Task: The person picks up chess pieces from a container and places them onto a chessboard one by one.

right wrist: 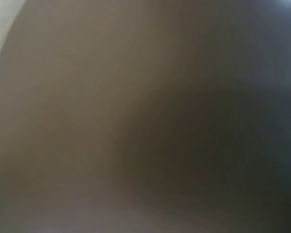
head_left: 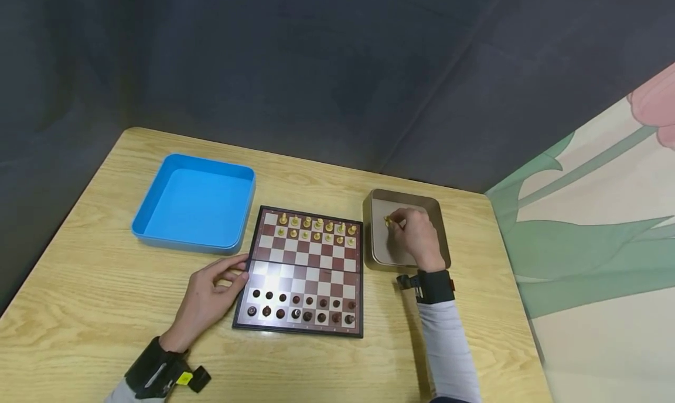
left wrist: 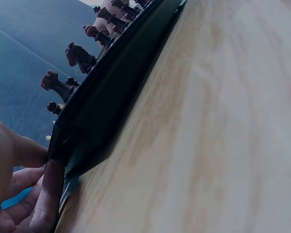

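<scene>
A folding chessboard (head_left: 303,273) lies on the table, with several gold chess pieces (head_left: 307,222) in two rows at its far side and several dark chess pieces (head_left: 307,316) in two rows at its near side. My left hand (head_left: 208,294) touches the board's left edge with thumb and fingertips; the left wrist view shows the fingers (left wrist: 48,191) against the board's black side. Inside a metal tin (head_left: 369,239) to the right, my right hand (head_left: 419,236) pinches a small gold chess piece (head_left: 387,221). The right wrist view is too dark and blurred to read.
An open blue tray (head_left: 192,242) stands at the back left, beyond my left hand. The wooden table (head_left: 95,274) ends at a dark curtain (head_left: 295,75) behind, and a painted wall (head_left: 590,262) rises on the right.
</scene>
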`<state>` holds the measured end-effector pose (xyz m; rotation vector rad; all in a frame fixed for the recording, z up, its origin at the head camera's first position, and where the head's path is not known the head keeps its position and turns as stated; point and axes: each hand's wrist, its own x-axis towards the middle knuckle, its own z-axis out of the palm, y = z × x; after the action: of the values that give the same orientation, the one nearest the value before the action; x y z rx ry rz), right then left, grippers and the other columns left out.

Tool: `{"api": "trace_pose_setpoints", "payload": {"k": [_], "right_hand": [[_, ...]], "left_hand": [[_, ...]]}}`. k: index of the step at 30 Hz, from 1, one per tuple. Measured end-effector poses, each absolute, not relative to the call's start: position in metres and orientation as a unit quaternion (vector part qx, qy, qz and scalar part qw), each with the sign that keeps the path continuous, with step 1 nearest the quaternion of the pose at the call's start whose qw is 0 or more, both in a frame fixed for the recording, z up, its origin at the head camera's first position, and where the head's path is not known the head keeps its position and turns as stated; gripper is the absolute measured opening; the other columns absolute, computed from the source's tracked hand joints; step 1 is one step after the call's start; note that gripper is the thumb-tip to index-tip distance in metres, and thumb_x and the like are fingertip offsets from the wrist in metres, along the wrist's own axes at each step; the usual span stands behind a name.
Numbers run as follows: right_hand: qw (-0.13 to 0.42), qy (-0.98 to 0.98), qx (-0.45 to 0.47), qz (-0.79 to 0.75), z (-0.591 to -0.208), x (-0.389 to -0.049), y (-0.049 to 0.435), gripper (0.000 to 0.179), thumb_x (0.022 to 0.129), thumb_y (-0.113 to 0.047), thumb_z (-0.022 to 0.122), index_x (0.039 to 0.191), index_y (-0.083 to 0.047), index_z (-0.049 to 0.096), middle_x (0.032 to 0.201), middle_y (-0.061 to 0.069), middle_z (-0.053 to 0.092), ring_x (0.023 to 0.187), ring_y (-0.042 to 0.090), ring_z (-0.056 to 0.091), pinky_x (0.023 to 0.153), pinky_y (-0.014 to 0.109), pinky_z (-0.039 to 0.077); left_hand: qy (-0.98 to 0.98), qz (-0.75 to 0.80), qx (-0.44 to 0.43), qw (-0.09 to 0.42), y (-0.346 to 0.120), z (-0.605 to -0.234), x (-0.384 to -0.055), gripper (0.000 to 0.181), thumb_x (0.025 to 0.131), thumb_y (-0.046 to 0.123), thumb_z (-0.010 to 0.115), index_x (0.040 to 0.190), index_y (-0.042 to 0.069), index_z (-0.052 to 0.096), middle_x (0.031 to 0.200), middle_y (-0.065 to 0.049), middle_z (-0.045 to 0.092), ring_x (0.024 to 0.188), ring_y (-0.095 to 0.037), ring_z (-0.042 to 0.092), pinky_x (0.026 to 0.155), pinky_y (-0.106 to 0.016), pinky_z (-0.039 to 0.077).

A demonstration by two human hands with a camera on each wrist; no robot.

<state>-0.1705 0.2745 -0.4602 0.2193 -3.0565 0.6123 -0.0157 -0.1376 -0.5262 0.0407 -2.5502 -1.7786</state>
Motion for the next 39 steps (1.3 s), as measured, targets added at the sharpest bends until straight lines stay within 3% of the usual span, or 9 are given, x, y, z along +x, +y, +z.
{"api": "trace_pose_setpoints", "payload": {"k": [5,18,24,30,35,39], "right_hand": [[0.03,-0.978,0.079,0.192,-0.463,-0.167,0.28,0.013,0.093,-0.007,0.07,0.103,-0.003,0.078,0.099,0.013,0.075,0.066,0.023,0.066,0.049,0.037,0.052],[0.064,-0.974,0.098,0.193,-0.454,-0.164,0.28,0.014,0.092,-0.004,0.069,0.102,-0.001,0.078,0.101,0.015,0.075,0.066,0.025,0.064,0.048,0.037,0.05],[0.123,-0.963,0.135,0.2,-0.439,-0.164,0.274,0.013,0.092,-0.001,0.069,0.102,0.001,0.078,0.097,0.017,0.075,0.061,0.025,0.063,0.048,0.037,0.051],[0.181,-0.946,0.169,0.211,-0.417,-0.161,0.255,0.011,0.092,-0.002,0.072,0.101,0.0,0.077,0.092,0.014,0.074,0.063,0.023,0.064,0.052,0.038,0.052],[0.188,-0.937,0.19,0.226,-0.403,-0.156,0.228,0.012,0.094,-0.006,0.071,0.101,-0.003,0.079,0.09,0.009,0.072,0.065,0.02,0.058,0.049,0.032,0.042],[0.177,-0.928,0.222,0.242,-0.398,-0.153,0.205,0.013,0.096,-0.008,0.069,0.103,-0.004,0.079,0.094,0.008,0.073,0.067,0.019,0.058,0.05,0.031,0.042]], "left_hand": [[-0.819,-0.573,0.01,0.009,-0.135,-0.526,-0.018,0.042,0.095,0.017,0.073,0.135,0.004,0.069,0.124,-0.015,0.072,0.088,-0.011,0.072,0.071,-0.022,0.064],[-0.824,-0.566,0.009,0.002,-0.133,-0.525,-0.02,0.042,0.096,0.015,0.072,0.136,0.003,0.068,0.125,-0.015,0.072,0.089,-0.016,0.073,0.071,-0.021,0.063],[-0.824,-0.567,0.007,0.011,-0.133,-0.524,-0.022,0.041,0.096,0.016,0.072,0.135,0.003,0.068,0.121,-0.015,0.073,0.087,-0.012,0.072,0.07,-0.021,0.063],[-0.825,-0.565,0.007,0.015,-0.134,-0.523,-0.024,0.042,0.096,0.016,0.072,0.135,0.003,0.068,0.123,-0.015,0.072,0.087,-0.012,0.072,0.07,-0.02,0.063],[-0.824,-0.566,0.007,0.017,-0.136,-0.524,-0.021,0.042,0.096,0.018,0.072,0.135,0.004,0.069,0.121,-0.015,0.073,0.087,-0.01,0.072,0.07,-0.02,0.063],[-0.825,-0.565,0.009,0.017,-0.138,-0.525,-0.016,0.041,0.096,0.018,0.073,0.135,0.004,0.069,0.118,-0.015,0.074,0.087,-0.007,0.071,0.07,-0.02,0.063]]}}
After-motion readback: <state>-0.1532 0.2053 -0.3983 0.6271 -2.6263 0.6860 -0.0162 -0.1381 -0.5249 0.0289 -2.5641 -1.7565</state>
